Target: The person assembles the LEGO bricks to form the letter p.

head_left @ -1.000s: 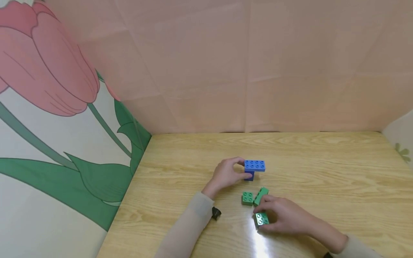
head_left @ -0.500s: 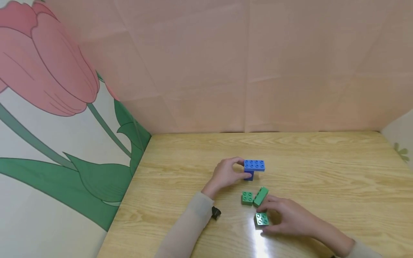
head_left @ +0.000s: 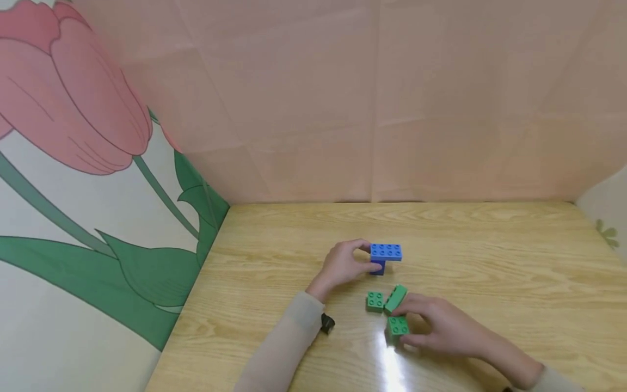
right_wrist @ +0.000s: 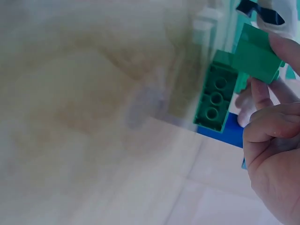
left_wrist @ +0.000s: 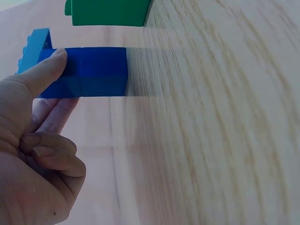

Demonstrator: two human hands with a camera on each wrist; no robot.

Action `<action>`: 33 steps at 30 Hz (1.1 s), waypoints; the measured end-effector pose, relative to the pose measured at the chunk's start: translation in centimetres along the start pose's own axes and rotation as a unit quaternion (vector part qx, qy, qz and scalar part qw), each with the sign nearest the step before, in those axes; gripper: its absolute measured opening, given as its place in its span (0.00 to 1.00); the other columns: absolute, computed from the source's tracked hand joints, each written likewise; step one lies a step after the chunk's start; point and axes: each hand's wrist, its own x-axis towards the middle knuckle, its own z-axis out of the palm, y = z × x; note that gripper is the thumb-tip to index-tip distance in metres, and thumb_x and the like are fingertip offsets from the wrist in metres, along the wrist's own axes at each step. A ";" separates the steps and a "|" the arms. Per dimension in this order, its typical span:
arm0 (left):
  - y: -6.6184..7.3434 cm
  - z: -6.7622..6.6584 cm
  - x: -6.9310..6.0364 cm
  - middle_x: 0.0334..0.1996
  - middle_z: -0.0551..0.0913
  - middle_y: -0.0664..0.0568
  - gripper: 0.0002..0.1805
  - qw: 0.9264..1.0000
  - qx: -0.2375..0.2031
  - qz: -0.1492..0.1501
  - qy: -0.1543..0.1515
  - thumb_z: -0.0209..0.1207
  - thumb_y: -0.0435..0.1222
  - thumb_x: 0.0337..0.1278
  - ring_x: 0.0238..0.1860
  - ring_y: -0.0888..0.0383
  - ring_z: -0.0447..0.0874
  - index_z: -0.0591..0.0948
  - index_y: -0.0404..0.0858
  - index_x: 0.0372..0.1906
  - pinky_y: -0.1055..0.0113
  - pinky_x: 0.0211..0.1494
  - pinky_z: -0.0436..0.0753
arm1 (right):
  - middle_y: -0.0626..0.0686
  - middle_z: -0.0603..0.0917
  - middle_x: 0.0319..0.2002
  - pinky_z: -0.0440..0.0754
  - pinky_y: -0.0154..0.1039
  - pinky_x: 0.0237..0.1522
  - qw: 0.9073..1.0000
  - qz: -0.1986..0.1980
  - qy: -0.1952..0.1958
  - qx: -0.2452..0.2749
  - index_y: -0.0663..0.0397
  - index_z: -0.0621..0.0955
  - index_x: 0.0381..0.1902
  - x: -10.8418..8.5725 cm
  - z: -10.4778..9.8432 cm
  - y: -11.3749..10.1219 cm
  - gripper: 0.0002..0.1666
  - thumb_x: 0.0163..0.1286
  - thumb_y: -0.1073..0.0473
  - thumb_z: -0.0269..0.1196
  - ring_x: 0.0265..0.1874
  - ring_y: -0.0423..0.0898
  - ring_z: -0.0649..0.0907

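My left hand [head_left: 343, 265] pinches a blue brick stack between thumb and fingers. A long blue brick [head_left: 386, 251] tops it, overhanging to the right, and darker blue bricks [left_wrist: 89, 72] form the column below, standing on the table in the left wrist view. My right hand [head_left: 438, 325] holds a square green brick [head_left: 398, 326] by thumb and fingertips. That brick looks slightly raised off the table in the right wrist view. Another square green brick [head_left: 375, 301] stands studs up beside a longer green brick [head_left: 395, 299] tipped on its side, whose hollow underside [right_wrist: 215, 98] faces the right wrist camera.
The wood-grain table [head_left: 490, 261] reaches back to a pink cloth wall [head_left: 303, 136]. A panel with a printed tulip [head_left: 88, 98] borders the left side. A small black object [head_left: 327, 323] is at the left sleeve. Light glares on the table's front.
My right hand loosened around the square green brick, then took it again and shifted it slightly upward in the head view. The left hand and the blue stack stay in place.
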 end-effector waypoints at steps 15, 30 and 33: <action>-0.4 -0.1 0.3 0.48 0.85 0.70 0.22 1.000 0.010 0.014 -0.001 0.75 0.52 0.56 0.60 0.57 0.82 0.86 0.53 0.54 0.54 0.65 0.77 | 0.33 0.83 0.51 0.86 0.45 0.49 0.998 -0.045 0.047 -0.005 0.40 0.85 0.56 2.7 -2.9 -0.1 0.23 0.63 0.49 0.77 0.49 0.39 0.84; -0.7 0.0 0.5 0.51 0.85 0.69 0.21 1.000 0.006 0.013 -0.005 0.76 0.49 0.57 0.60 0.57 0.82 0.86 0.53 0.55 0.56 0.64 0.77 | 0.38 0.80 0.43 0.68 0.30 0.22 0.995 -0.027 0.091 0.022 0.46 0.84 0.56 6.4 -5.2 1.4 0.26 0.60 0.58 0.79 0.23 0.33 0.64; -0.6 0.0 0.5 0.51 0.85 0.69 0.21 1.000 0.006 0.019 -0.004 0.76 0.47 0.57 0.60 0.57 0.82 0.86 0.53 0.56 0.56 0.64 0.77 | 0.36 0.81 0.44 0.67 0.31 0.22 0.995 -0.028 0.097 0.015 0.47 0.85 0.57 7.2 -5.5 1.9 0.27 0.60 0.58 0.80 0.22 0.33 0.63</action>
